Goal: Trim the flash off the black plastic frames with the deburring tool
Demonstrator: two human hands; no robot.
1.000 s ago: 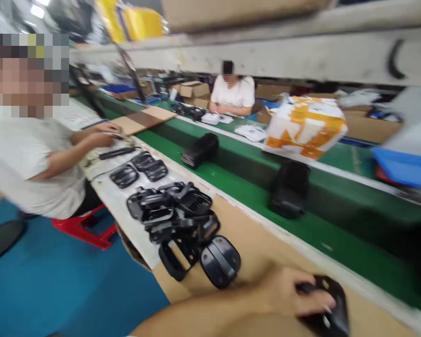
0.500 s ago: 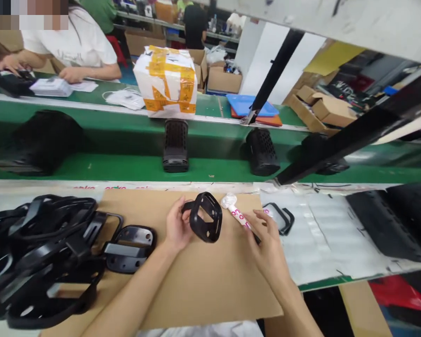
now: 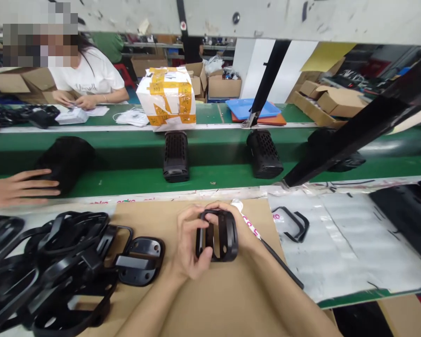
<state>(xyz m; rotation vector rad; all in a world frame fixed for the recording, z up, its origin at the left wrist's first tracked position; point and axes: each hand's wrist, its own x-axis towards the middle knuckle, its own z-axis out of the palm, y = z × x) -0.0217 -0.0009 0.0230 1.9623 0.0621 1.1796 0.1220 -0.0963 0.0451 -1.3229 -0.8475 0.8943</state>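
Note:
A black plastic frame [image 3: 230, 236] with a wide opening is held up between my two hands, over the cardboard sheet. My left hand [image 3: 191, 243] grips its left side, fingers curled at the top and thumb below. Around the far right side of the frame wraps my right hand [image 3: 243, 229], its fingers partly hidden behind the part. Beside my right forearm lies a stick [image 3: 282, 264] with a dark shaft, a white wrapping with pink letters and a white padded head. Left of my hands a similar black bracket [image 3: 140, 260] rests on the cardboard [image 3: 203, 304].
A heap of black plastic frames [image 3: 70, 262] covers the left side. Another thin black frame [image 3: 294, 227] lies on the white sheet at right. Black perforated housings [image 3: 176, 157] stand on the green conveyor [image 3: 214, 180]. A co-worker's hand [image 3: 24, 187] touches a dark housing at left.
My right hand has let go of the stick, which now lies down, and has moved left to the frame. The frame has turned. A co-worker's hand has come in at left.

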